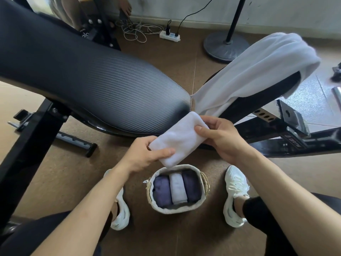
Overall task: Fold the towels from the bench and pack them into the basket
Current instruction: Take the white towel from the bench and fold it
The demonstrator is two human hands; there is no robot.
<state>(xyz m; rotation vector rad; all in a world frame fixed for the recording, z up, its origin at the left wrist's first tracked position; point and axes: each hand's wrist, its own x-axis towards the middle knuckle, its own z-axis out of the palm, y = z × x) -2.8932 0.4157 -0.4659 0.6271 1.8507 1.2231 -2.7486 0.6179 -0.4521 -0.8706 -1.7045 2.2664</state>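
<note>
Both hands are holding a folded white towel [178, 138] in the air, slanting from upper right to lower left, its lower end hanging just over the far rim of the basket [171, 211]. The left hand [145, 156] is gripping the lower end, thumb lying across the top and fingers curling underneath; the right hand [221, 139] is pinching the upper end, thumb pressing on top while the fingers are wrapping round the far edge. The basket is sitting on the floor between two white shoes [235, 196], and three folded towels are standing side by side in it: a purple towel [162, 191] on the left, a pale towel [178, 188] in the middle and a second purple one [191, 185] on the right. Behind the hands, a long light grey towel [258, 71] is lying draped over the seat of the black bench [92, 80], one end trailing down toward the hands
</note>
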